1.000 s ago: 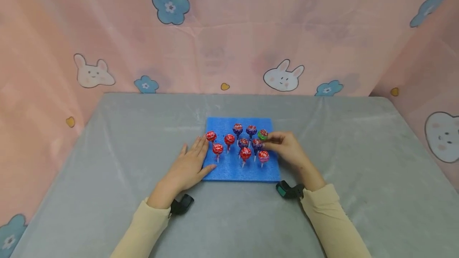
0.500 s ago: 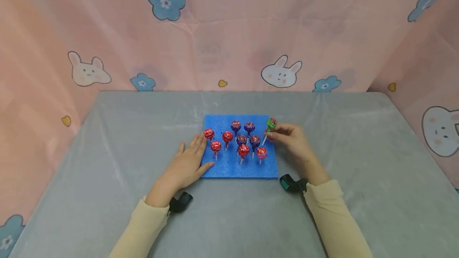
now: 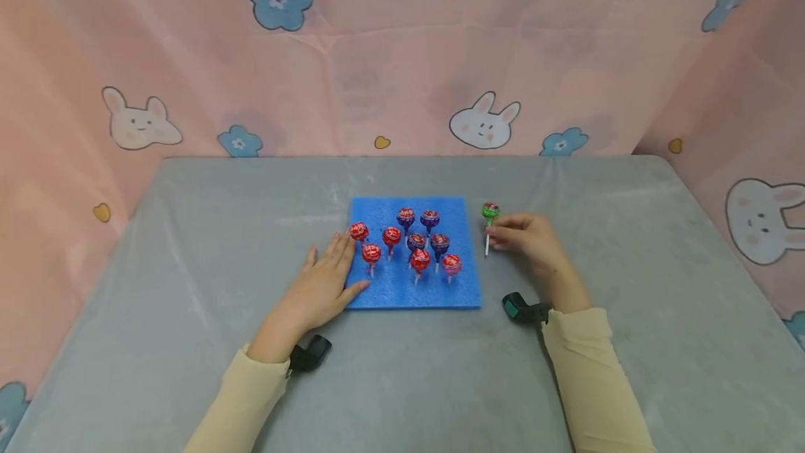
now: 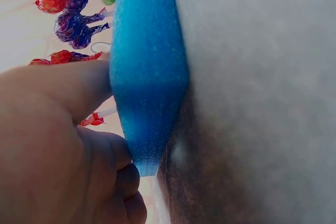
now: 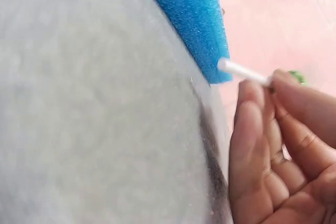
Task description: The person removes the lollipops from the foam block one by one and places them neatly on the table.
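My right hand [image 3: 525, 238] pinches the stick of a green-wrapped lollipop [image 3: 490, 211] between thumb and fingertips, just off the right side of a blue foam board [image 3: 415, 296]. The lollipop stands nearly upright with its head on top; in the right wrist view the lower end of its white stick [image 5: 244, 72] pokes out free. Stretched out flat, my left hand [image 3: 321, 285] rests on the board's left edge, its thumb on the board near the front corner. Several red, purple and pink lollipops [image 3: 420, 261] stand upright in the foam by their sticks.
The board lies on a grey covered table [image 3: 402, 383]. A pink curtain [image 3: 402, 54] with rabbits and flowers hangs behind the table's back edge. Black wrist devices [image 3: 310, 354] sit at both wrists.
The right hand has pulled the green lollipop out of the foam and carried it rightward past the board's edge. The left hand has stayed on the board. The head view has shifted slightly.
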`<state>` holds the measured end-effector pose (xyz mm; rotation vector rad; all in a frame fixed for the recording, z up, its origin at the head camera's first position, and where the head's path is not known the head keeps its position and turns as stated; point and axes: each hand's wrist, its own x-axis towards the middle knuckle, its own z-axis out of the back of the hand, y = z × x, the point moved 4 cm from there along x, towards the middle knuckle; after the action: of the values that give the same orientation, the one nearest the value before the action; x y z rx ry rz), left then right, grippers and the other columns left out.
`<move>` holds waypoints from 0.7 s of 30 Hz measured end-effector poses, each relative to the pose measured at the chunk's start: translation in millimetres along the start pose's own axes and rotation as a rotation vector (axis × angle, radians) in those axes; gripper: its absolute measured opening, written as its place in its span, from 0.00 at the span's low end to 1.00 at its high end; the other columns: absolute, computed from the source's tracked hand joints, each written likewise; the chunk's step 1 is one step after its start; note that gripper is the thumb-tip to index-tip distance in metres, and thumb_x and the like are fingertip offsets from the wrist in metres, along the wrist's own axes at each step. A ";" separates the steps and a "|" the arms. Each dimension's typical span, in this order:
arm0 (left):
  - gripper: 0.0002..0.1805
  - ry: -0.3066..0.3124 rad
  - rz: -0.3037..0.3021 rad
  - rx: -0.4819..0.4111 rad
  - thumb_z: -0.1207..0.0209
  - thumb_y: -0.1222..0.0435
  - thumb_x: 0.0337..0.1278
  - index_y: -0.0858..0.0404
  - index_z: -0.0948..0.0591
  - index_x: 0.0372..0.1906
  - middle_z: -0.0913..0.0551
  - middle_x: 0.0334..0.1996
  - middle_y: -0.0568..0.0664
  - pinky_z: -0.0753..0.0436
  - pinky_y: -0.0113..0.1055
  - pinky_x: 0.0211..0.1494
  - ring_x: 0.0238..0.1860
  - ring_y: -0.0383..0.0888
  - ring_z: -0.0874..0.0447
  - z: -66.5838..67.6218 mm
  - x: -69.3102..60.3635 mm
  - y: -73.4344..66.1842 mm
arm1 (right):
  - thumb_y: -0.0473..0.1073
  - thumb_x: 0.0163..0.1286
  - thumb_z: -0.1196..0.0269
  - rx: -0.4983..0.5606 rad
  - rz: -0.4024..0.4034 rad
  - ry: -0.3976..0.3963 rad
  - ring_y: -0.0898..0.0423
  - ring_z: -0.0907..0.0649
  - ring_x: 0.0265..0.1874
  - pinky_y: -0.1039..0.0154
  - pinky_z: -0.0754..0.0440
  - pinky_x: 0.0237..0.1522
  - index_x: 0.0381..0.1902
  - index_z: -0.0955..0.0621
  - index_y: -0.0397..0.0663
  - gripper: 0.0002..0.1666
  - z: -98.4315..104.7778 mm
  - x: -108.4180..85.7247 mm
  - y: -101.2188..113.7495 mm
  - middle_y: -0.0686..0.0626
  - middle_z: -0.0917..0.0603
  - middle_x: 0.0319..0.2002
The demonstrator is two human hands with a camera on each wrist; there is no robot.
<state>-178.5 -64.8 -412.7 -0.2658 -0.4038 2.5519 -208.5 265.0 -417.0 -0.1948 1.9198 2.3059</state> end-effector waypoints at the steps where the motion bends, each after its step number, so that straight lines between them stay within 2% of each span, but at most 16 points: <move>1: 0.42 0.002 0.001 0.002 0.53 0.47 0.68 0.71 0.50 0.72 0.56 0.73 0.60 0.58 0.58 0.70 0.73 0.54 0.62 -0.1 -0.2 0.3 | 0.35 0.63 0.36 -0.011 -0.024 -0.002 0.62 0.17 0.26 0.67 0.17 0.34 0.42 0.21 0.25 0.14 0.6 0.7 -1.7 0.54 0.16 0.28; 6: 0.42 0.004 -0.002 0.011 0.53 0.47 0.68 0.71 0.51 0.72 0.56 0.73 0.60 0.58 0.58 0.69 0.73 0.54 0.62 -1.2 -0.6 1.0 | 0.34 0.64 0.37 -0.030 -0.079 -0.005 0.64 0.17 0.25 0.69 0.18 0.32 0.46 0.22 0.22 0.18 2.3 0.8 -5.8 0.55 0.16 0.27; 12: 0.42 0.008 0.001 0.010 0.53 0.47 0.67 0.70 0.51 0.72 0.57 0.73 0.60 0.58 0.58 0.70 0.74 0.54 0.63 -2.8 -1.4 1.9 | 0.33 0.63 0.36 -0.081 -0.057 -0.002 0.66 0.17 0.23 0.69 0.18 0.30 0.45 0.22 0.18 0.19 1.1 1.9 -8.9 0.54 0.16 0.25; 21: 0.42 0.002 -0.007 0.016 0.53 0.47 0.68 0.71 0.51 0.72 0.56 0.73 0.60 0.58 0.59 0.69 0.74 0.54 0.62 -2.5 -1.6 1.4 | 0.32 0.59 0.34 -0.196 -0.022 -0.046 0.68 0.19 0.20 0.71 0.19 0.25 0.41 0.20 0.18 0.17 -2.4 3.2 -8.7 0.52 0.16 0.22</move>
<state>-177.2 -66.3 -415.3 -0.2611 -0.3830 2.5471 -210.0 264.3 -426.4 -0.1800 1.6610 2.4602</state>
